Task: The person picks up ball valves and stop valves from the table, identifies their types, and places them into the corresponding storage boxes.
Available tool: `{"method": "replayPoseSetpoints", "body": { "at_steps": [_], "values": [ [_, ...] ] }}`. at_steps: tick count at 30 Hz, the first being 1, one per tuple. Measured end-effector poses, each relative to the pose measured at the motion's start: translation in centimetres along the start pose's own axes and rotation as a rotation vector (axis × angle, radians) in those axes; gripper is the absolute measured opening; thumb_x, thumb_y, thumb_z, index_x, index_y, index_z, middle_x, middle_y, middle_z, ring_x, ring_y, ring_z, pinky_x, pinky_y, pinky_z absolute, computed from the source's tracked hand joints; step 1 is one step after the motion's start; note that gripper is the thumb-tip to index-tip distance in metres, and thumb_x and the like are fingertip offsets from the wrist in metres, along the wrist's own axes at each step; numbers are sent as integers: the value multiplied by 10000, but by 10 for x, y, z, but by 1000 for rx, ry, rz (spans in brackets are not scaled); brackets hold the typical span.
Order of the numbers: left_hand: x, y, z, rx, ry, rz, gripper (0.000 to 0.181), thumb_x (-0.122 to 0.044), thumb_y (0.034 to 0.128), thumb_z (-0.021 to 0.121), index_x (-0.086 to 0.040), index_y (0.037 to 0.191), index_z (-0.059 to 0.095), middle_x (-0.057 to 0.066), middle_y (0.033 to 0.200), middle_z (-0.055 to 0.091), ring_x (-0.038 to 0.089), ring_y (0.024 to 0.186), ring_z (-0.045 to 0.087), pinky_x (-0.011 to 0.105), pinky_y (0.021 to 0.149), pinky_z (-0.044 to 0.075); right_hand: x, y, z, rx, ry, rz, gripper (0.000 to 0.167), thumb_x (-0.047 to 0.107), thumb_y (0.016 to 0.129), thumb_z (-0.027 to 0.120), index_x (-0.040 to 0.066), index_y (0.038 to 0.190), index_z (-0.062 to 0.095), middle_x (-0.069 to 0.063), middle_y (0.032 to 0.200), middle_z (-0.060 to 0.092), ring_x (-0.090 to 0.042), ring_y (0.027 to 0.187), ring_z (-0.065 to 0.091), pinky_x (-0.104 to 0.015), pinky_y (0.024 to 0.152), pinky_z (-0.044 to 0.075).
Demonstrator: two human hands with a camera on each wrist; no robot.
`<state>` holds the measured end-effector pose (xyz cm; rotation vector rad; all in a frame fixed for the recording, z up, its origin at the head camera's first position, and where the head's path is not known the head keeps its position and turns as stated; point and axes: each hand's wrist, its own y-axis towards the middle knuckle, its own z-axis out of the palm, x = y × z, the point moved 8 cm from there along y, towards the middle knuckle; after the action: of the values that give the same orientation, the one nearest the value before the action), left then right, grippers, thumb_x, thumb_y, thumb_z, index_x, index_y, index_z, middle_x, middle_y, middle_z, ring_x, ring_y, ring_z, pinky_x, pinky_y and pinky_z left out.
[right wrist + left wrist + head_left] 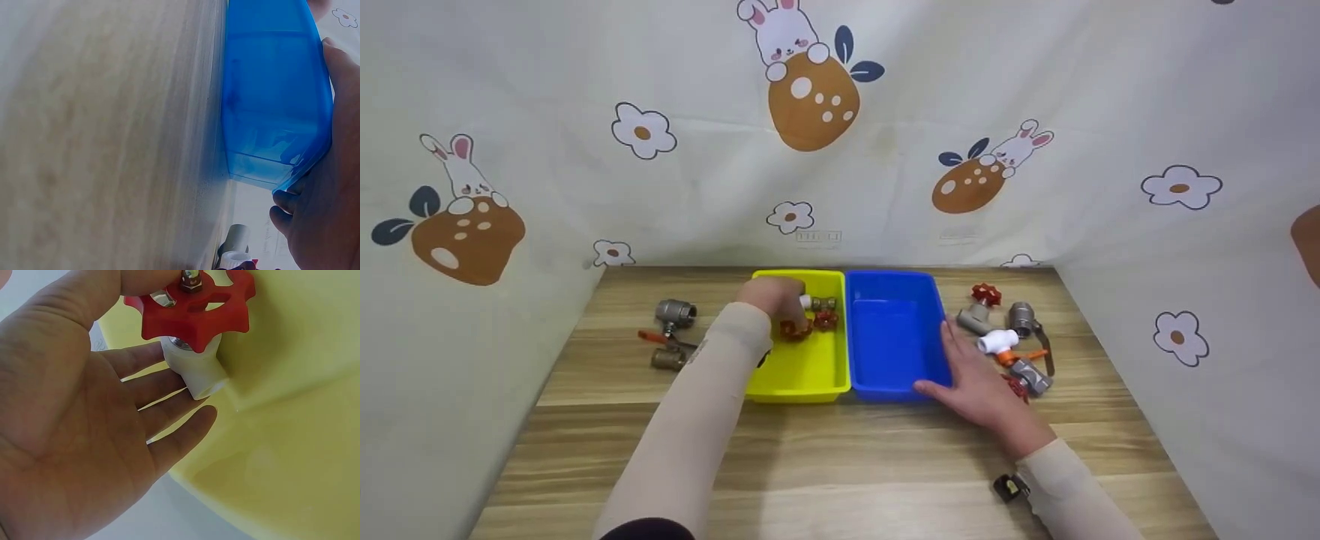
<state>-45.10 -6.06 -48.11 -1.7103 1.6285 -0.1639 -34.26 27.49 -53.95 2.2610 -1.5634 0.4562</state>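
Reaching into the yellow bin, my left hand holds a valve with a red handwheel and white body. The left wrist view shows the thumb over the wheel and the fingers behind the body, close to the bin wall. Another red-handled valve lies beside it in the bin. My right hand rests against the front right corner of the blue bin; its fingers lie along the right side and its thumb touches the front.
Left of the bins lie a metal ball valve and a brass valve. On the right are a red-wheeled valve, a white valve, a grey metal valve and other fittings. Patterned cloth walls the table in.
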Motion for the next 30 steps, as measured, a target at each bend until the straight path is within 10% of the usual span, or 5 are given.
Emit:
{"method": "replayPoseSetpoints", "body": {
  "at_steps": [30],
  "values": [
    [-2, 12, 0, -15, 88, 46, 545, -188, 926, 912, -157, 1405, 653, 95, 1231, 692, 316, 1138, 640, 461, 1008, 551, 0, 1, 1, 1, 9, 1, 1217, 746, 974, 691, 45, 1773, 98, -176, 1849, 92, -497, 1649, 209, -728, 1261, 274]
  ]
}}
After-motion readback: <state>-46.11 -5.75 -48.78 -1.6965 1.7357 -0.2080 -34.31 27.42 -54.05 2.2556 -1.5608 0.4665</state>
